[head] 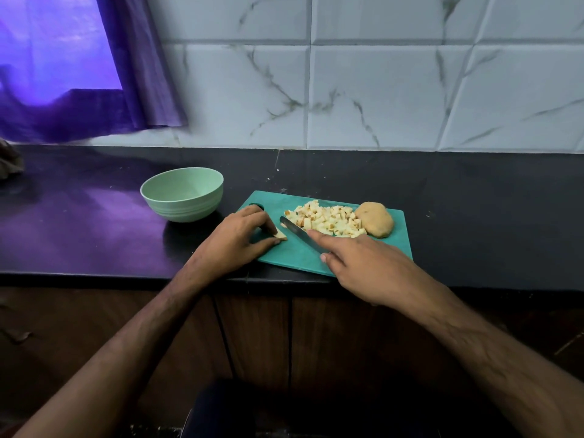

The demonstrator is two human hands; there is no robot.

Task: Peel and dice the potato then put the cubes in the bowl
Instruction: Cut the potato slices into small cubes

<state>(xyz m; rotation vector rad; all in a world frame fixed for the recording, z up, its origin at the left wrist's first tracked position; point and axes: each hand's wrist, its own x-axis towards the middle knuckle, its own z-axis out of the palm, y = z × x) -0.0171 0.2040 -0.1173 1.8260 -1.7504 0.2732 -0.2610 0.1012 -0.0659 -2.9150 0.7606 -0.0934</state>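
Note:
A teal cutting board (pixel 294 254) lies on the dark counter. On it sits a pile of diced potato cubes (pixel 328 220) and, to their right, a whole brown potato (pixel 375 219). My left hand (pixel 240 238) pinches a small potato slice (pixel 280 236) flat on the board's left part. My right hand (pixel 363 267) grips a knife (pixel 298 231), index finger stretched along the blade's spine, the tip close to the slice and the cube pile. A pale green bowl (pixel 182 193) stands empty to the left of the board.
The black counter (pixel 474 216) runs along a marble-tiled wall (pixel 379 90). A purple curtain (pixel 94 90) hangs at the back left. Wooden cabinet doors (pixel 252 343) are below the counter's front edge.

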